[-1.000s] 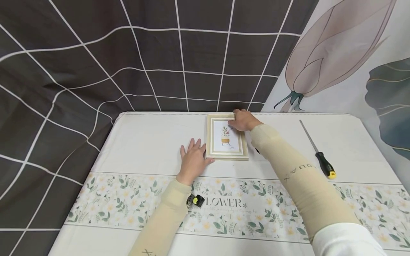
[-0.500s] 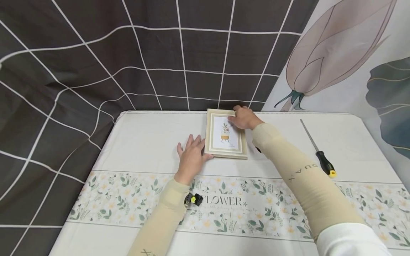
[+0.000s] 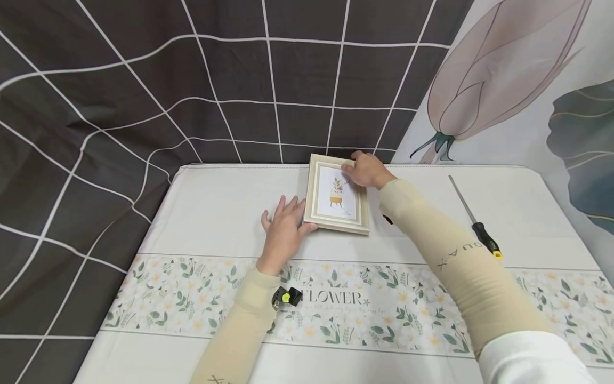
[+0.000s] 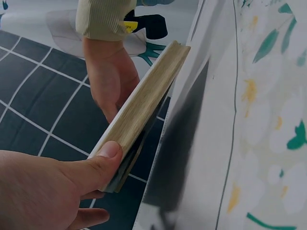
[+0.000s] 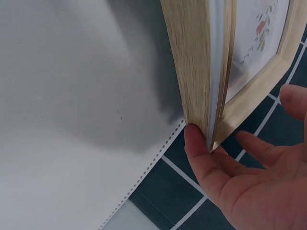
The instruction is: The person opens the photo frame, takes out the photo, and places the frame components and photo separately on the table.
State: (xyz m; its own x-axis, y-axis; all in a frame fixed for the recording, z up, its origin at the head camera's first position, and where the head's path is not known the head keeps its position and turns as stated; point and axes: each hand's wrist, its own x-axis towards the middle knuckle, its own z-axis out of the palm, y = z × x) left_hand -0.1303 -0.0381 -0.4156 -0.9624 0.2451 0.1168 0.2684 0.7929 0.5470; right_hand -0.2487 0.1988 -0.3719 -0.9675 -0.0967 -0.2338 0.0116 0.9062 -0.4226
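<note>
A cream picture frame (image 3: 313, 186) stands tilted near the table's back edge, its upper end raised. Behind its glass is a print of flowers in an orange pot (image 3: 337, 194). The left hand (image 3: 283, 232) holds the lower left corner. In the left wrist view the left thumb (image 4: 105, 160) presses the pale wood edge, with fingers passing behind the corner. The right hand (image 3: 368, 169) grips the upper right corner, thumb on the front and fingers over the far edge. In the right wrist view, fingertips (image 5: 196, 136) sit against the frame's wooden side (image 5: 189, 62).
A screwdriver (image 3: 484, 234) with a black and yellow handle lies to the right on the white tablecloth (image 3: 216, 213). A floral band with lettering (image 3: 336, 298) crosses the cloth. Behind the table hangs a dark gridded curtain (image 3: 307, 69), with a flower-printed covering (image 3: 508, 122) at right.
The picture frame's upper end has risen off the table and the frame has turned slightly, its lower left corner shifting left. Both hands have moved with it; the screwdriver has stayed put.
</note>
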